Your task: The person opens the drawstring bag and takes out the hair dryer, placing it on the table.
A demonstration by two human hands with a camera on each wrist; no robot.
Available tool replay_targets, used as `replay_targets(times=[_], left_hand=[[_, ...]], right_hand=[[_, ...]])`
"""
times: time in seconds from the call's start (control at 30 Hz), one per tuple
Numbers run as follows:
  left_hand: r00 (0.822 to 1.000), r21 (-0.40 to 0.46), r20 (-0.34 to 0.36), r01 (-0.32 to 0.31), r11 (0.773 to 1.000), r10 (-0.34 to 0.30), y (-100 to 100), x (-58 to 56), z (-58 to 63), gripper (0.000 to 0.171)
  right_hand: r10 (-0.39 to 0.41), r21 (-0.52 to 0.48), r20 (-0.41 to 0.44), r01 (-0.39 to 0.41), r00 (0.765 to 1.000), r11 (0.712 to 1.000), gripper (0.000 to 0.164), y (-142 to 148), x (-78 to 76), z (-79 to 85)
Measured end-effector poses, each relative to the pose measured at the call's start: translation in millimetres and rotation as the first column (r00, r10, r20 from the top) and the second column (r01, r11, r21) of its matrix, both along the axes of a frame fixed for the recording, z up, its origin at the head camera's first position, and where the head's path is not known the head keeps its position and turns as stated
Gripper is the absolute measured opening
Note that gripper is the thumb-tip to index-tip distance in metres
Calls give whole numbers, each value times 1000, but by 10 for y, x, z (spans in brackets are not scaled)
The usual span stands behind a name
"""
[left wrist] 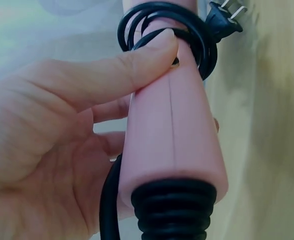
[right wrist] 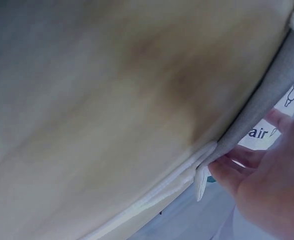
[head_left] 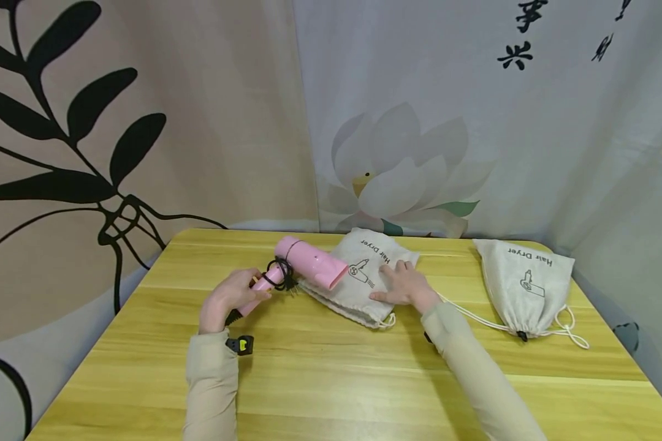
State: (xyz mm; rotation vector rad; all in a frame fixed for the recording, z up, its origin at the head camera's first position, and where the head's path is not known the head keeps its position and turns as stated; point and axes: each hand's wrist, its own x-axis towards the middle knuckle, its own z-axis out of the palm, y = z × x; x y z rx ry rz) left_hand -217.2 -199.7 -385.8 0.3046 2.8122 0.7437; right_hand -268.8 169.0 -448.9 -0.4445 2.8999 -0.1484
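Observation:
My left hand (head_left: 234,297) grips the handle of a pink hair dryer (head_left: 313,262), thumb on top in the left wrist view. The dryer's black cord (left wrist: 206,50) is wound round the handle, its two-pin plug (left wrist: 224,20) sticking out beside it. In the head view, the barrel overlaps the left part of a pale cloth drawstring bag (head_left: 358,291) printed "Hair Dryer". On that bag's right side rests my right hand (head_left: 405,286), fingers spread over the cloth; the right wrist view has fingertips (right wrist: 221,172) right at the bag's edge.
A second, fuller drawstring bag (head_left: 524,282) with the same print lies at the right, its white cord (head_left: 570,334) trailing on the wooden table (head_left: 320,380). Behind the table's far edge hangs a printed curtain (head_left: 243,122).

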Motion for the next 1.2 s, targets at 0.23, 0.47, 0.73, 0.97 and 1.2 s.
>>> replay_targets(times=[0.23,0.47,0.73,0.97,1.2], left_hand=[[997,-22,-36,-76,997,75,-127,-14,-75,45],[975,-40,-66,-214,976,211,-234,-23,-140,55],[926,-70,-96,-372,925,365,-374,-72,-252,47],[872,-48,-147,-478,877,467,-438,-79,-329,35],[839,-66,-194,-529,846,509,-494,-127,-378,34]], right_hand=[[19,-14,-10,-19,1000,1000,86,-1,32,24],[44,-12,6,-44,999,999,82,26,42,-10],[74,-30,18,-74,997,997,77,-22,88,-8],[111,-27,28,-111,993,993,78,-45,119,5],[115,-48,40,-113,993,992,75,-80,149,13]])
